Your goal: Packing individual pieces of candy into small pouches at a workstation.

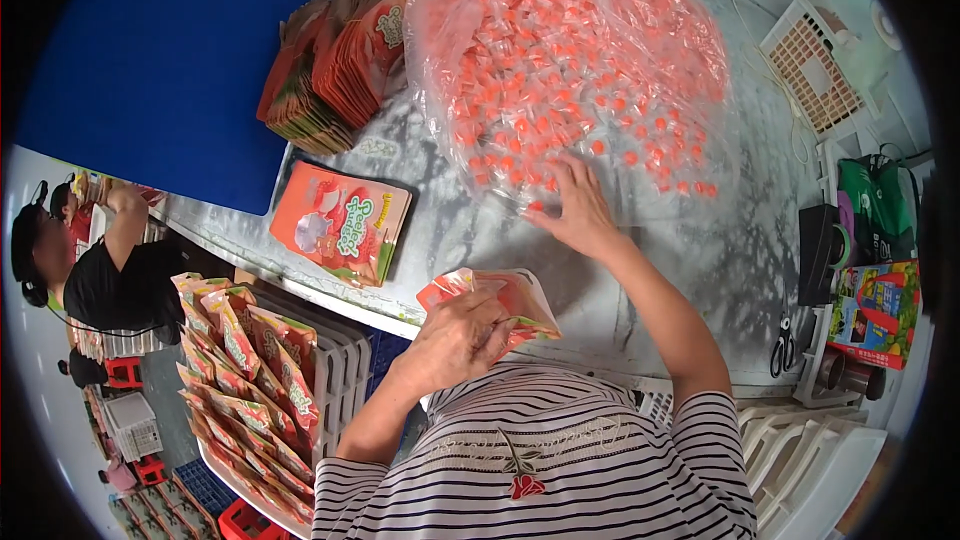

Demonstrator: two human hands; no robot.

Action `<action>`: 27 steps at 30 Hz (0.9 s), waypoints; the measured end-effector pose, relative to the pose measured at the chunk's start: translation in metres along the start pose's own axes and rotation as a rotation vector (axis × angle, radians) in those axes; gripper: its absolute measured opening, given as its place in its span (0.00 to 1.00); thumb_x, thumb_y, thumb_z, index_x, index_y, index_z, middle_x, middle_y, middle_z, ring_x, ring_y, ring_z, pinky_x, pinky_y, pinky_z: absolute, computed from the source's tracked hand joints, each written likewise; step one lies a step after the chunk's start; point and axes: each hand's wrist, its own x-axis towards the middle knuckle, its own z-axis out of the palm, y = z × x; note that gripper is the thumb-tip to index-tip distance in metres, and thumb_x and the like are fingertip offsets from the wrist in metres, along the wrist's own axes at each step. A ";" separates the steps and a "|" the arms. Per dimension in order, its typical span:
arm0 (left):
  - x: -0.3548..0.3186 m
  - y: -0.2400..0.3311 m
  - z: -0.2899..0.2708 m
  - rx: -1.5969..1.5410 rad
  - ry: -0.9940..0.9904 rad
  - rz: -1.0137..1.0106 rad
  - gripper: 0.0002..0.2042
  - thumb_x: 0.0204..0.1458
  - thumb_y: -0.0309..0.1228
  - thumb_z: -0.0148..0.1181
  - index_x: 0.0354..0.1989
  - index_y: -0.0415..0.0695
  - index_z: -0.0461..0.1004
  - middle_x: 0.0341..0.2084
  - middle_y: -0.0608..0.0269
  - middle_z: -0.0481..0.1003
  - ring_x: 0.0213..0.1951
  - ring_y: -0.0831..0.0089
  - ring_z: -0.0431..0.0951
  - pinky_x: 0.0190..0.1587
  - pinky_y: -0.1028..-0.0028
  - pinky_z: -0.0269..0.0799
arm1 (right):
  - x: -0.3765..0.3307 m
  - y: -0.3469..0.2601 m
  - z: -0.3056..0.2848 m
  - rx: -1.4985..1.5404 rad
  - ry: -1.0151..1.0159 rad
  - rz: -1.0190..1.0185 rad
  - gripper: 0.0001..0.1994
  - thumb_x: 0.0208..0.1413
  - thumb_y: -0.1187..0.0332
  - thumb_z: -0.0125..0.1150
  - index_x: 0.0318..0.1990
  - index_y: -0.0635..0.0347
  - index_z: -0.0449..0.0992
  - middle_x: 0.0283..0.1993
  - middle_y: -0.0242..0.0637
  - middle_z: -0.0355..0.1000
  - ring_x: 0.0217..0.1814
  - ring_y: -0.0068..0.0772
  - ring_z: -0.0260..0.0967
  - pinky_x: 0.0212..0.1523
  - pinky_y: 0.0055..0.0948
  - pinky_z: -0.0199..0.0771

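My left hand (462, 338) grips a red and white printed pouch (520, 292) close to my striped shirt, at the table's near edge. Farther out, my right hand (580, 208) reaches to the front of a big clear plastic bag (440, 70), its thumb and fingers spread. Inside that bag, and spilling from its mouth, are many orange candies (530, 60) in clear wrappers. One loose orange candy lies by my right thumb tip. To the left of the held pouch, a small stack of flat pouches (345, 225) rests on the table.
Behind that stack stand tall bundles of pouches (345, 60), beside a blue board (160, 60). At lower left, a crate (340, 370) holds filled pouches (250, 370). Scissors (783, 348) hang at the right, below a white basket (815, 65). Another person (125, 270) works at far left.
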 end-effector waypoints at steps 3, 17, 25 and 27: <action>-0.003 0.000 0.001 0.012 0.064 0.022 0.06 0.48 0.25 0.63 0.29 0.37 0.73 0.27 0.50 0.74 0.35 0.50 0.77 0.35 0.62 0.73 | 0.009 -0.002 0.026 -0.086 -0.079 0.097 0.34 0.46 0.54 0.69 0.59 0.54 0.63 0.63 0.49 0.52 0.64 0.52 0.51 0.63 0.48 0.55; -0.004 -0.006 0.004 -0.017 0.026 -0.059 0.06 0.48 0.26 0.63 0.30 0.38 0.74 0.27 0.50 0.74 0.37 0.49 0.77 0.39 0.61 0.73 | -0.011 -0.013 0.052 -0.236 0.089 -0.123 0.20 0.49 0.63 0.64 0.51 0.52 0.72 0.54 0.49 0.59 0.59 0.54 0.54 0.58 0.48 0.57; -0.002 -0.001 0.002 -0.031 -0.005 -0.094 0.06 0.48 0.26 0.63 0.30 0.37 0.74 0.26 0.52 0.73 0.34 0.53 0.77 0.36 0.62 0.73 | -0.038 -0.007 0.033 -0.180 -0.024 -0.169 0.23 0.46 0.63 0.66 0.52 0.52 0.71 0.56 0.45 0.60 0.59 0.52 0.56 0.57 0.46 0.58; -0.002 -0.001 0.002 0.008 0.005 -0.074 0.06 0.49 0.26 0.63 0.31 0.38 0.74 0.25 0.52 0.73 0.32 0.54 0.77 0.34 0.63 0.73 | -0.037 -0.010 0.030 -0.171 -0.072 -0.167 0.25 0.45 0.62 0.67 0.53 0.51 0.70 0.56 0.44 0.60 0.60 0.51 0.55 0.58 0.47 0.58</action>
